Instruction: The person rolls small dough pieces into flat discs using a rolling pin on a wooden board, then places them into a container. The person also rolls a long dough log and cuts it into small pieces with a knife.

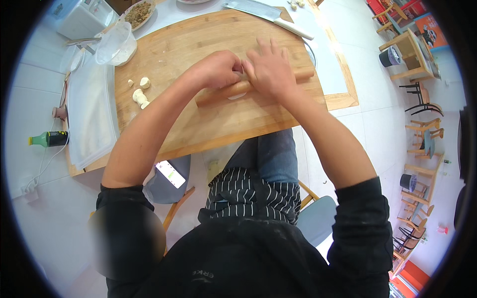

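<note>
Rolling pin (216,95) on the board (184,44), dough pieces (138,95) to its left, cleaver (257,9) behind both

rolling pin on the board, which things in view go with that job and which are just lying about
Part of the job:
- rolling pin, under the right hand
- pale dough pieces
- wooden board
- perhaps the brown minced food

Apparently just lying about:
- phone
- green bottle

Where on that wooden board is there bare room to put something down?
The board has a wide bare patch between the plastic bowl, the knife and the left hand; another lies between the rolling pin and the near edge. It's crowded at left, by the dough pieces, and mid-right under the right hand.
</note>
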The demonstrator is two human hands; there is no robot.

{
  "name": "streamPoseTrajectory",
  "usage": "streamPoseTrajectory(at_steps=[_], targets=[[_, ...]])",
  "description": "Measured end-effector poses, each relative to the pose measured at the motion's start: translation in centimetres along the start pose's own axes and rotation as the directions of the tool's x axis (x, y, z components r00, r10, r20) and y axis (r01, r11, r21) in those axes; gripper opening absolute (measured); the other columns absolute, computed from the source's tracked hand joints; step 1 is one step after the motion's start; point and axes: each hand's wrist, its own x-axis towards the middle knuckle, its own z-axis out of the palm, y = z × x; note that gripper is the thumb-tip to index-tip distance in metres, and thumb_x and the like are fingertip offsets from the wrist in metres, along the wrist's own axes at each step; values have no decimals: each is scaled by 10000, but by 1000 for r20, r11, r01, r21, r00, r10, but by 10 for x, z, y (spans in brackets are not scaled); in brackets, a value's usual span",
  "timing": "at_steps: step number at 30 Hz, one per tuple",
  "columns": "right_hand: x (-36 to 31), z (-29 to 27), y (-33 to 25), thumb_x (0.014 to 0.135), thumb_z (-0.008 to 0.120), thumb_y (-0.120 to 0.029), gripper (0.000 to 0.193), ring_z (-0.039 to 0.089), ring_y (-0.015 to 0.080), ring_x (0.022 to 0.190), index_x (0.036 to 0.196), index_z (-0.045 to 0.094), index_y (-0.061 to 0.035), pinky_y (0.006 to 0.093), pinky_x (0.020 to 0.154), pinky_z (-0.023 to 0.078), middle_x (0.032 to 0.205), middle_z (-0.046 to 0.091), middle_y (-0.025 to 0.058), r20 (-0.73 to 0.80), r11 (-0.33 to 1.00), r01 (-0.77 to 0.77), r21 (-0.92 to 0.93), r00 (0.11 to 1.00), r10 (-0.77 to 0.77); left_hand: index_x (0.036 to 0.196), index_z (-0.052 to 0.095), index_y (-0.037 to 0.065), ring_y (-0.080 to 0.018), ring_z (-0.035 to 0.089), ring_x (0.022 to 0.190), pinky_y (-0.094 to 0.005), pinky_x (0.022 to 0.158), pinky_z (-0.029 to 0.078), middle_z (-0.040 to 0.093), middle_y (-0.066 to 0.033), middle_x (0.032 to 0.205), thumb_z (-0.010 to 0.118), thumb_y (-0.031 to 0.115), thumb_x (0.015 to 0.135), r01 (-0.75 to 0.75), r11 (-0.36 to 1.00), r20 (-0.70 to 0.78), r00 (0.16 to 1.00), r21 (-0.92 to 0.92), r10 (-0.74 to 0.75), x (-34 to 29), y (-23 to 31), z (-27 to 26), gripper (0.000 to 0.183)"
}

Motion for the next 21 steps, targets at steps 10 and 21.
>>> streamPoseTrajectory(at_steps=[10,21], targets=[[-87,-18,-1,1051,568,-476,428,351,514,1514,1195,718,-101,701,1212,249,1620,432,269,100,998,50,-42,994,-46,1025,704,-7,-240,668,777,-379,725,547,706,-128,853,693,84,857,-118,976,-227,971,-185,75,-22,-6,16,192],[-11,2,5,1070,529,-456,435,350,509,1516,1275,697,-111,682,1217,264,1604,448,255,28,1000,14,-10,999,-14,942,745,-9,-303,677,752,-427,696,536,741,-191,876,706,125,849,37,998,60,997,54,-40,5,0,-1,168]])
